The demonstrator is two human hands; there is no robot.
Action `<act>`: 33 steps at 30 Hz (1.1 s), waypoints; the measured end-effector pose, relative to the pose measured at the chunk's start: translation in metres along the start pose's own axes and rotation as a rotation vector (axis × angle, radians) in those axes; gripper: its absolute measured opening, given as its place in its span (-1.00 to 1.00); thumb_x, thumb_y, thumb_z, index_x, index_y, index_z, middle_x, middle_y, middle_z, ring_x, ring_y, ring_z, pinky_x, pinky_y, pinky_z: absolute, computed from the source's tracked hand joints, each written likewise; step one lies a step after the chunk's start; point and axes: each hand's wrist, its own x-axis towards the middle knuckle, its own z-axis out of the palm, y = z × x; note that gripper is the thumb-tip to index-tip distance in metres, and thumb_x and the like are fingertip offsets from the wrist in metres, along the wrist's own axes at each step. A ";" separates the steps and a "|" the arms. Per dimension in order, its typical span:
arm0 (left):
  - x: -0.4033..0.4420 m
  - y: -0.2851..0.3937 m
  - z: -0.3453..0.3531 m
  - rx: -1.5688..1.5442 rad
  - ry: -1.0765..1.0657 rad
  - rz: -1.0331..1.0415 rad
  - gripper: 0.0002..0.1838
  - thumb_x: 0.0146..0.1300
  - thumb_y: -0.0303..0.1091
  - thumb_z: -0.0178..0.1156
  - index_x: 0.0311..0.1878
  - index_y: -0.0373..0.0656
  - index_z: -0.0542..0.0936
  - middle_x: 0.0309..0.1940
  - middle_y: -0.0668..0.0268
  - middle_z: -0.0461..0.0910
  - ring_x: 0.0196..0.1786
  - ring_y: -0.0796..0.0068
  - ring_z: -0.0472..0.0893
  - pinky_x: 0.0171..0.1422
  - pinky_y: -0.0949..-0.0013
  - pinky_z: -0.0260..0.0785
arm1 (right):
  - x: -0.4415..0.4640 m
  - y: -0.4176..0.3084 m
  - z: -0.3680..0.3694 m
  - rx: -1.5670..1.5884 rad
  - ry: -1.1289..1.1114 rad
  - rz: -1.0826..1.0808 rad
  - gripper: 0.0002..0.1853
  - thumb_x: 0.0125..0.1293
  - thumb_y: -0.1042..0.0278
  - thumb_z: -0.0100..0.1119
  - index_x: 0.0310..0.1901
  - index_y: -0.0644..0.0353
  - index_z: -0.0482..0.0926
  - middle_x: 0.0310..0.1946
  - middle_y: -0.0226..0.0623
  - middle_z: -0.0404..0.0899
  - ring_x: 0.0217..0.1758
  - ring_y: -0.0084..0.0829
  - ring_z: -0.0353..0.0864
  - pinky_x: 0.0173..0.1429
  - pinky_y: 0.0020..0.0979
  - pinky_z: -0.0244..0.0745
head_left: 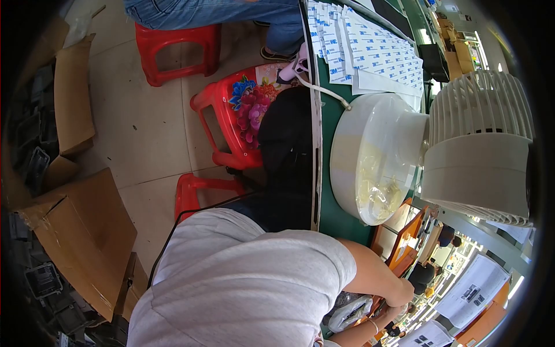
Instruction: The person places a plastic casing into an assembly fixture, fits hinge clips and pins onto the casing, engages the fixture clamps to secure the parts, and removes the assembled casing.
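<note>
The view lies on its side. My left arm reaches out of a pale grey sleeve, and my left hand (pixel 401 294) is bent inward at the bench. Close by is my right hand (pixel 391 314), with a thin bracelet at its wrist. The fingers of both hands are too hidden to make out, and so is anything between them. Beside my forearms lies a clear plastic bag (pixel 350 314) with something dark near it. A brown-orange tray or box (pixel 404 237) stands just past my left arm.
A white fan (pixel 480 156) on a round base (pixel 352 156) stands on the green bench. Sheets with blue print (pixel 376 49) lie past it. Red stools (pixel 179 49), a flowered seat (pixel 254 115), a seated person's jeans (pixel 231 14) and cardboard boxes (pixel 87 237) occupy the floor side.
</note>
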 end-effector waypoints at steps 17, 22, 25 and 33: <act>-0.012 -0.002 -0.021 0.022 -0.033 0.047 -0.85 -0.04 -0.40 0.24 -0.41 -0.22 0.72 -0.35 0.14 0.70 -0.24 0.21 0.70 -0.19 0.19 0.52 | 0.005 0.016 -0.006 -0.182 0.111 -0.028 -0.81 0.34 0.51 0.11 -0.04 0.30 0.50 -0.17 -0.30 0.58 -0.14 -0.54 0.54 -0.04 -0.51 0.44; 0.009 0.036 0.001 0.133 0.597 -0.281 -0.90 -0.15 -0.35 0.24 -0.67 -0.10 0.61 -0.71 0.23 0.47 -0.54 0.14 0.55 -0.43 0.13 0.36 | -0.007 0.037 -0.002 -0.183 0.169 -0.011 -0.81 0.34 0.51 0.11 -0.04 0.30 0.50 -0.17 -0.30 0.58 -0.13 -0.54 0.54 -0.03 -0.51 0.44; 0.010 0.055 0.010 0.215 0.591 -0.275 -0.80 -0.16 -0.29 0.23 -0.74 -0.11 0.46 -0.68 0.18 0.45 -0.54 0.17 0.45 -0.42 0.17 0.26 | -0.023 0.058 0.021 -0.165 0.175 0.021 -0.81 0.34 0.51 0.11 -0.03 0.31 0.50 -0.17 -0.30 0.58 -0.13 -0.55 0.53 -0.02 -0.51 0.43; -0.236 0.041 -0.144 -0.933 -0.233 -0.024 -0.91 -0.11 -0.58 0.11 -0.48 -0.22 0.57 -0.50 0.21 0.59 -0.40 0.29 0.56 -0.32 0.25 0.36 | -0.065 0.052 0.038 0.351 -0.066 -0.112 -0.82 0.40 0.44 0.10 -0.05 0.33 0.50 -0.18 -0.37 0.54 -0.16 -0.57 0.45 0.02 -0.54 0.36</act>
